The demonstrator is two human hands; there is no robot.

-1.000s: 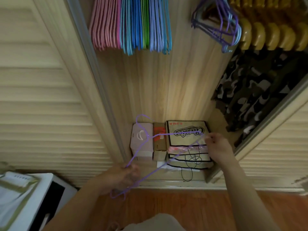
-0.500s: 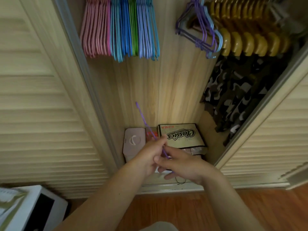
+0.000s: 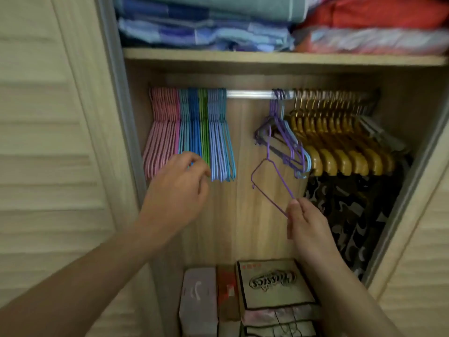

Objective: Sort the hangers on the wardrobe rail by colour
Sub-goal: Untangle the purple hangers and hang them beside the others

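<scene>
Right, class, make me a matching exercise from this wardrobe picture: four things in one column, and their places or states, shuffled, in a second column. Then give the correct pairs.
Column one:
1. pink hangers
2. purple hanger
3. folded blankets
4. wooden hangers

Column two:
A. on the shelf above the rail
B. pinched in the right hand, off the rail
C. at the left end of the rail
D. right part of the rail, beside the hanging purple hangers

Pairs: 1-C, 2-B, 3-A, 4-D
</scene>
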